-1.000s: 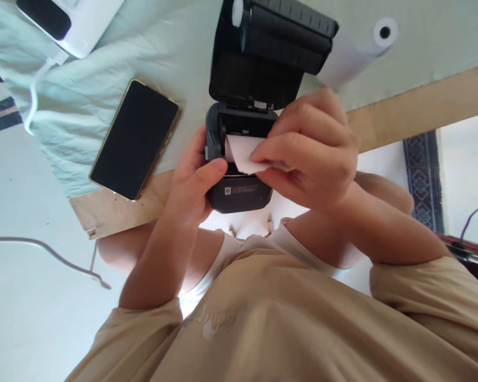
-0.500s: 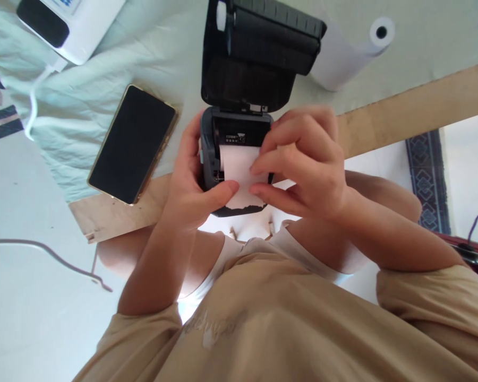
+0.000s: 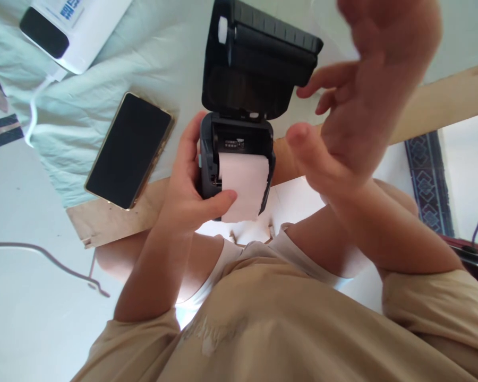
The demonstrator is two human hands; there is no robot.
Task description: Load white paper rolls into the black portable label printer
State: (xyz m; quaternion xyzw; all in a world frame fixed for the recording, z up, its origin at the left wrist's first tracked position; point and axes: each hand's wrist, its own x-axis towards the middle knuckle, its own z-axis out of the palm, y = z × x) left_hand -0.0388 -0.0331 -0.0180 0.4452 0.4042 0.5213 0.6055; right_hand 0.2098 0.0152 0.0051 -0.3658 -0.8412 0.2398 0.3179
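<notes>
At the top right, your blurred right hand (image 3: 366,95) hovers spread open and empty, hiding the things behind it, while your left hand (image 3: 191,180) grips the open printer (image 3: 239,132), thumb on its paper (image 3: 242,185).

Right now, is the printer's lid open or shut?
Open. The lid is swung up away from the printer, with paper hanging from the exposed bay.
</notes>
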